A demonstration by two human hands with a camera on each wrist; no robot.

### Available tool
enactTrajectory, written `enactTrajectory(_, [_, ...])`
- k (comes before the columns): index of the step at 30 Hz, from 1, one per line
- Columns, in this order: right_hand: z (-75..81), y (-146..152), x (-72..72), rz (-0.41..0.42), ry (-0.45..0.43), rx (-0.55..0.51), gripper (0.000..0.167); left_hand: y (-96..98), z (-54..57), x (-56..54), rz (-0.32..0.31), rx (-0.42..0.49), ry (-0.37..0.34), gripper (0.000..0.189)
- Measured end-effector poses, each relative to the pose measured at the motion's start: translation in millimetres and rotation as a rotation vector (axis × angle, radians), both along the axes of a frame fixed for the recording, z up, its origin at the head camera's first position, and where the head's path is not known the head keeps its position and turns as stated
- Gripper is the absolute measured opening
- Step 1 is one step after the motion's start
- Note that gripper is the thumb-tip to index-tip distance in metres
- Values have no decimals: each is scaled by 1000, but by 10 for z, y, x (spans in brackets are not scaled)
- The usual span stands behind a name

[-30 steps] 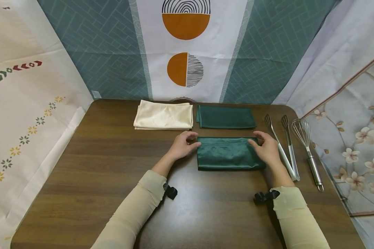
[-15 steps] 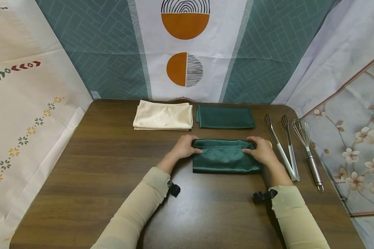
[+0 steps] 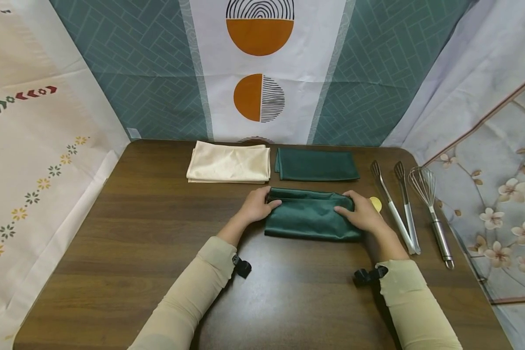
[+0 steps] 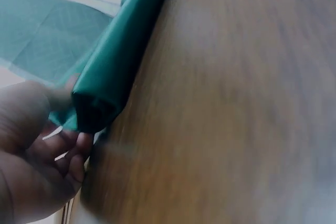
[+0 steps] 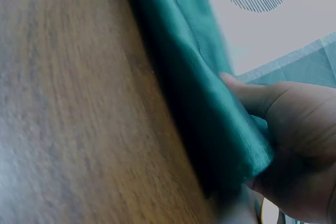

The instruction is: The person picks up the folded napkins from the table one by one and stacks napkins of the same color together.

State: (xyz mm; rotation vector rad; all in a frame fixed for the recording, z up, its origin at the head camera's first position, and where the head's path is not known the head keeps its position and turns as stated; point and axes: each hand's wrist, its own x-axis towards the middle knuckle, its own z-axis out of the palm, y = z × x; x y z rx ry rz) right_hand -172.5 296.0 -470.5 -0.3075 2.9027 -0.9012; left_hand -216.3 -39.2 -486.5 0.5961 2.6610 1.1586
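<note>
A folded green satin cloth (image 3: 312,216) lies across the middle of the table, its far edge bunched up a little. My left hand (image 3: 254,205) pinches its left end, thumb on top. In the left wrist view the cloth (image 4: 107,72) shows as a thick roll of layers, and the fingers of the left hand (image 4: 31,145) are curled under its end. At the other end my right hand (image 3: 362,212) grips the cloth, thumb over the top. The right wrist view shows this hand (image 5: 304,135) wrapped round the cloth's corner (image 5: 220,114).
Behind lie a folded cream cloth (image 3: 229,164) and another folded green cloth (image 3: 318,165). A round yellow thing (image 3: 376,204) shows beside the right hand. To the right are two white-handled utensils with slotted heads (image 3: 393,209) (image 3: 407,206) and a whisk (image 3: 433,214).
Both hands have closed on the ends of the green cloth. It has shifted left, first nearer, then slightly back away. The yellow thing beside the right hand has come into view.
</note>
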Motion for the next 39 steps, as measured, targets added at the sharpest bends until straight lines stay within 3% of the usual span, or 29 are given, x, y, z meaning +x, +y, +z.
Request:
enactTrajectory(4, [20,14,8,-2,-87,3,68,-26,11,16,-41,24,-38,41])
enactTrajectory(8, [36,24,4,-37,-115,-23,61,-35,24,22,-54,30,-31,43])
enactTrajectory(12, [63,43,4,-122,-225,-57,47,-47,33,31,-2,30,-6,49])
enactTrajectory(15, [77,51,9,-172,-286,-81,54,-52,37,38,48,34,-16,50])
enactTrajectory(21, [45,8,10,-172,-230,-194,52,-29,25,47,144,74,-97,26])
enactTrajectory(24, [41,1,21,-130,-263,-235,50,-16,22,65,187,134,-182,38])
enactTrajectory(27, [38,-6,26,-106,-271,-207,51,-21,21,90,178,169,-217,40])
enactTrajectory(31, [4,-28,8,-124,-177,-199,43,-17,12,99,145,170,-104,31])
enactTrajectory(34, [-4,-50,-2,-139,-152,-217,40,-18,19,106,130,128,-46,41])
enactTrajectory(39, [-4,-56,26,-120,-175,-246,32,-20,37,138,119,90,-59,52])
